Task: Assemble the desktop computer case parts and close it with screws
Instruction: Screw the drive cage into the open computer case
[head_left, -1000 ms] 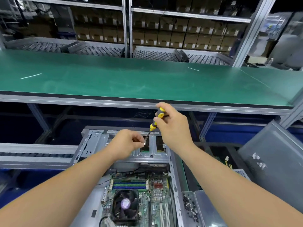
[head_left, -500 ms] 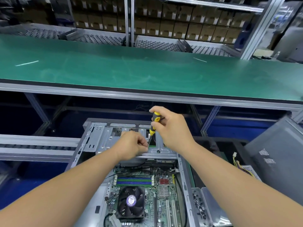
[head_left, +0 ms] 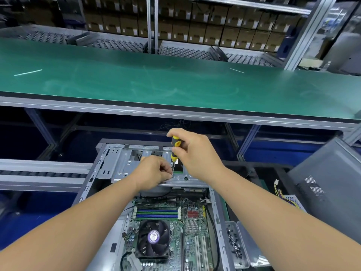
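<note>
1. The open computer case (head_left: 117,169) lay below the green counter (head_left: 175,85).
2. The right hand (head_left: 195,153) gripped the yellow-black screwdriver (head_left: 174,146), upright over the drive bracket (head_left: 125,165).
3. The left hand (head_left: 154,171) pinched its shaft near the tip.

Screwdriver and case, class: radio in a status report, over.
Right hand shut on screwdriver; left hand pinching at its tip. Case open, side panel off to the right. Nothing in the way.

Open grey computer case (head_left: 109,167) lying flat, yellow-black screwdriver (head_left: 175,146) upright over its bracket (head_left: 187,178)
</note>
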